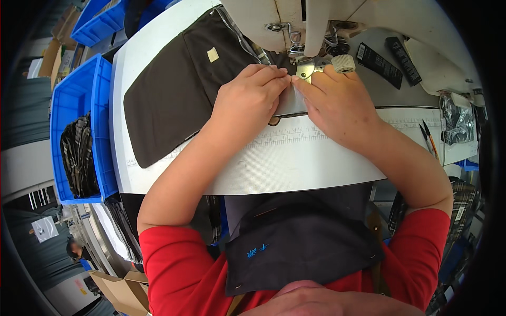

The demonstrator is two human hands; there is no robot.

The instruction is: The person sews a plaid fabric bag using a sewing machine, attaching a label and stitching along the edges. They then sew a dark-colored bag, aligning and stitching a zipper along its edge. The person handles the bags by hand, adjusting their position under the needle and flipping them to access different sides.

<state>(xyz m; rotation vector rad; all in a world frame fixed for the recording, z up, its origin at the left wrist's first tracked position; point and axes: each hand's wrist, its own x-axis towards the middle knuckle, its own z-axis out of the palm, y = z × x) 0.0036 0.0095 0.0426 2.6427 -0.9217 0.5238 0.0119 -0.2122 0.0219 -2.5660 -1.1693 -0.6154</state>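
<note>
A dark brown garment piece point(163, 89) lies across the left of the sewing table, with a metal zipper point(235, 30) along its upper edge and a small cream patch point(212, 55) on it. My left hand point(247, 97) is closed in a pinch on the piece's right end, just in front of the sewing machine's presser foot point(297, 51). Fingertip to fingertip with it, my right hand point(340, 102) is closed beside the shiny metal plate point(305, 69). What the right fingers hold is hidden.
The white sewing machine point(253, 16) overhangs the far side. Two black tags point(379, 65) lie at right, near a pen point(432, 139) and a clear bag point(457, 118). A blue bin point(97, 131) with folded plaid fabric point(78, 155) stands left. A printed ruler point(284, 136) crosses the table.
</note>
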